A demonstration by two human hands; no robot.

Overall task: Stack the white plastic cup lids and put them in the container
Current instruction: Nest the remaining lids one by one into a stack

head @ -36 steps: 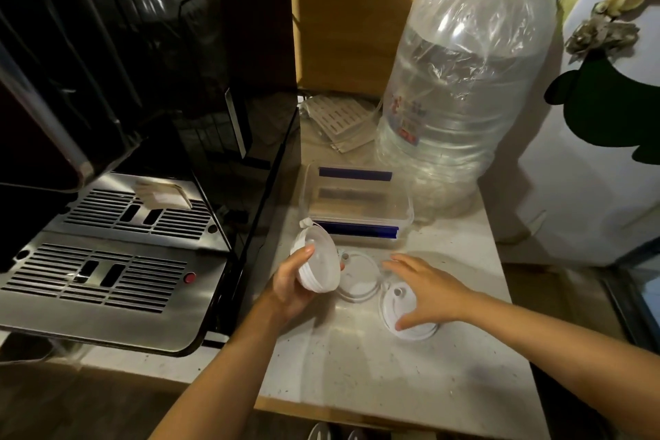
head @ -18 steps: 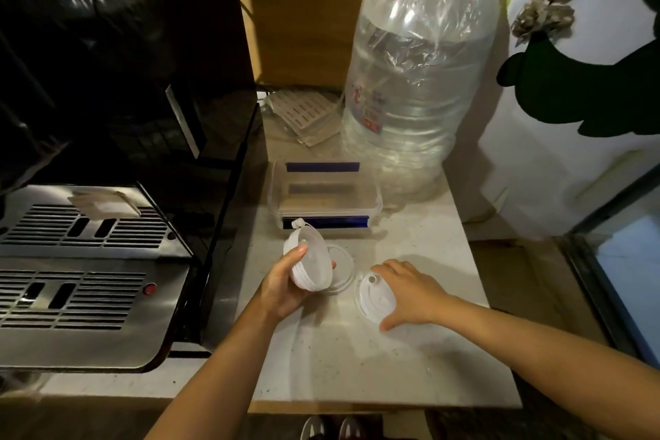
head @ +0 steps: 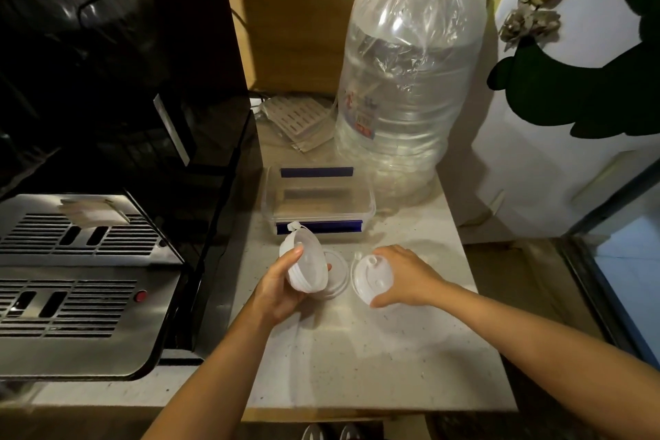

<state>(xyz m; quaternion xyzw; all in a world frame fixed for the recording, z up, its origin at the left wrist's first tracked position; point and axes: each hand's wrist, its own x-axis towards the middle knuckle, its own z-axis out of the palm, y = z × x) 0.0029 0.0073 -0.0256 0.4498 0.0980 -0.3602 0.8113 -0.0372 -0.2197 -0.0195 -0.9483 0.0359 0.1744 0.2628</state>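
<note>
On the pale speckled bench [head: 357, 361], the left hand [head: 282, 287] holds a small stack of white lids [head: 306, 266] tilted up on edge, its grip closed around the rim with the thumb on the near face. Just beside it, the right hand [head: 405, 277] pinches a single lid [head: 371, 277] by its right edge, fingers over the top and thumb beneath, tipping it off the bench. Between the two, another lid [head: 337, 275] lies flat, partly hidden behind the stack. Just behind stands the clear container [head: 318, 198] with blue clips, open. Farther back stands a large water bottle [head: 410, 82] wrapped in plastic. A black coffee machine [head: 107, 118] sits to the left.
</note>
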